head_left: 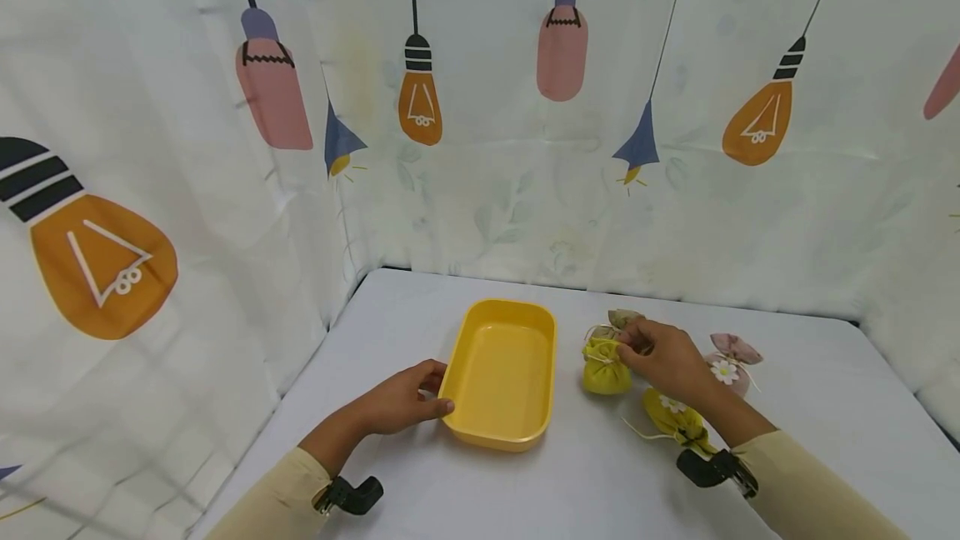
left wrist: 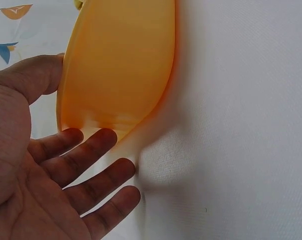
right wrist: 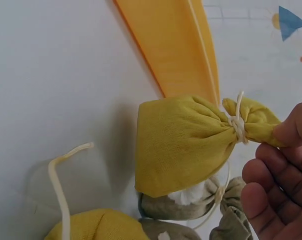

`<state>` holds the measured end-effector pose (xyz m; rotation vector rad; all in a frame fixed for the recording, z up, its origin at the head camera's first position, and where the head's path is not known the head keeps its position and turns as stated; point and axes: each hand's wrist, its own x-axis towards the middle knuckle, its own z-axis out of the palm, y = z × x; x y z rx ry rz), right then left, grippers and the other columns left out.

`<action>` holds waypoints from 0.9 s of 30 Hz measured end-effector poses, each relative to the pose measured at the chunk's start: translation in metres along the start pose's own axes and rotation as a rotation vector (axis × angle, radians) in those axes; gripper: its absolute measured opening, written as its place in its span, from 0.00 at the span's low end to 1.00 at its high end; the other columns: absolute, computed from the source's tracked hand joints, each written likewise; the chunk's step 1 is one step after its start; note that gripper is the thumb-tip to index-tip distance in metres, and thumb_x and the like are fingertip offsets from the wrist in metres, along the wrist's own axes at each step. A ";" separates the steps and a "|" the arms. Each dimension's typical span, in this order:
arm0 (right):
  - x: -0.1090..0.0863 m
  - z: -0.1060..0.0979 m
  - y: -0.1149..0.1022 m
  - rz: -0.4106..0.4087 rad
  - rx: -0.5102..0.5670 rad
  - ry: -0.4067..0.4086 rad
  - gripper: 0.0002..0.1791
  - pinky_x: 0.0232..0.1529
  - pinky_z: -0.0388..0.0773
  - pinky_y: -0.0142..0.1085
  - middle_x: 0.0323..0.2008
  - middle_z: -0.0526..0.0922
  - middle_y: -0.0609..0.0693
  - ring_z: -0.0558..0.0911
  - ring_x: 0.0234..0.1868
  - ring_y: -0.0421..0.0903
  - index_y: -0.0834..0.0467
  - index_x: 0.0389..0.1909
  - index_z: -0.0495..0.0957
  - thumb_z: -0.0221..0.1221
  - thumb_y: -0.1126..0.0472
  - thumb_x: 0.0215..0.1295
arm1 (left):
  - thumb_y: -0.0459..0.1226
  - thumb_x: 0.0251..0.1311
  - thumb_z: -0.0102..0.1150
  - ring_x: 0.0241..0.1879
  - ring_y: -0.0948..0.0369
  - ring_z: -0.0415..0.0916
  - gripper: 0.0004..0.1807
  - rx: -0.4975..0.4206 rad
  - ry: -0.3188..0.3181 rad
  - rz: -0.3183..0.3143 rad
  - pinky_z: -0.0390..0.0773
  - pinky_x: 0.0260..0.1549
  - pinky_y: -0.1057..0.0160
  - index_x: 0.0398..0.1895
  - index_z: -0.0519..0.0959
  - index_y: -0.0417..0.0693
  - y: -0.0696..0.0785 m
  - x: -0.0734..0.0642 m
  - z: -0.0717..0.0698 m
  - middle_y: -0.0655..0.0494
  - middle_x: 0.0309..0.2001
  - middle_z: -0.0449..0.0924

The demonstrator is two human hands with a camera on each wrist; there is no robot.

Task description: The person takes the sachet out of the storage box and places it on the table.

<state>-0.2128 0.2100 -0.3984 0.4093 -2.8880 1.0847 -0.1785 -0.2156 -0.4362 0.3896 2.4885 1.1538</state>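
Observation:
My right hand (head_left: 667, 357) pinches the gathered top of a yellow-green drawstring pouch (head_left: 606, 373). In the right wrist view this pouch (right wrist: 181, 145) bulges below its cream string, with thumb and fingertips at the fabric above the tie. An olive-grey pouch (head_left: 622, 317) is just behind it, partly covered by the hand. Under the right forearm lies another yellow pouch (head_left: 663, 415) with a white flower. My left hand (head_left: 408, 398) touches the left side of a yellow plastic tray (head_left: 498, 444), thumb at the rim and loosely straight fingertips against the outer wall (left wrist: 120, 65).
A pink pouch (head_left: 738, 348) with a white flower sits to the right of the right wrist. The white tabletop (head_left: 585, 482) carries all of it. Behind and at the sides hangs a curtain (head_left: 480, 190) printed with lamps.

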 end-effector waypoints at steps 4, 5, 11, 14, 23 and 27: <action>-0.004 0.001 0.005 0.007 -0.012 0.013 0.06 0.33 0.78 0.39 0.34 0.83 0.45 0.79 0.36 0.45 0.54 0.41 0.82 0.65 0.56 0.70 | 0.49 0.66 0.68 0.54 0.51 0.79 0.32 0.001 -0.005 0.003 0.80 0.54 0.45 0.68 0.70 0.48 0.001 0.000 0.000 0.55 0.57 0.79; -0.005 0.001 0.006 0.009 -0.012 0.016 0.06 0.33 0.78 0.39 0.34 0.83 0.45 0.79 0.36 0.45 0.54 0.41 0.82 0.65 0.57 0.69 | 0.49 0.66 0.68 0.54 0.51 0.79 0.32 0.002 -0.005 0.003 0.80 0.54 0.45 0.68 0.70 0.48 0.001 0.001 0.000 0.55 0.57 0.79; -0.012 -0.002 0.008 0.019 -0.012 0.044 0.06 0.34 0.79 0.39 0.36 0.84 0.45 0.80 0.38 0.45 0.54 0.42 0.82 0.64 0.57 0.70 | 0.50 0.65 0.68 0.54 0.51 0.79 0.32 0.019 -0.006 -0.005 0.80 0.53 0.45 0.68 0.70 0.49 0.001 0.001 0.000 0.55 0.57 0.79; -0.015 -0.006 0.007 0.010 -0.025 0.061 0.06 0.35 0.79 0.40 0.36 0.84 0.44 0.81 0.38 0.45 0.54 0.42 0.82 0.64 0.56 0.71 | 0.51 0.66 0.67 0.55 0.51 0.78 0.33 0.026 -0.009 -0.004 0.80 0.54 0.45 0.68 0.70 0.48 0.002 0.001 -0.001 0.55 0.58 0.79; -0.027 -0.017 0.010 -0.016 -0.072 0.077 0.10 0.32 0.79 0.38 0.37 0.84 0.44 0.80 0.38 0.44 0.54 0.47 0.83 0.63 0.53 0.72 | 0.56 0.66 0.64 0.61 0.50 0.75 0.34 0.123 0.011 -0.023 0.75 0.59 0.40 0.69 0.70 0.52 0.004 -0.001 -0.003 0.55 0.60 0.78; -0.033 -0.022 0.015 -0.059 -0.139 0.080 0.15 0.30 0.79 0.39 0.41 0.86 0.49 0.80 0.36 0.45 0.59 0.54 0.83 0.63 0.55 0.72 | 0.60 0.67 0.60 0.60 0.50 0.75 0.38 0.211 0.047 -0.066 0.75 0.58 0.40 0.72 0.67 0.51 0.008 -0.003 -0.008 0.53 0.61 0.78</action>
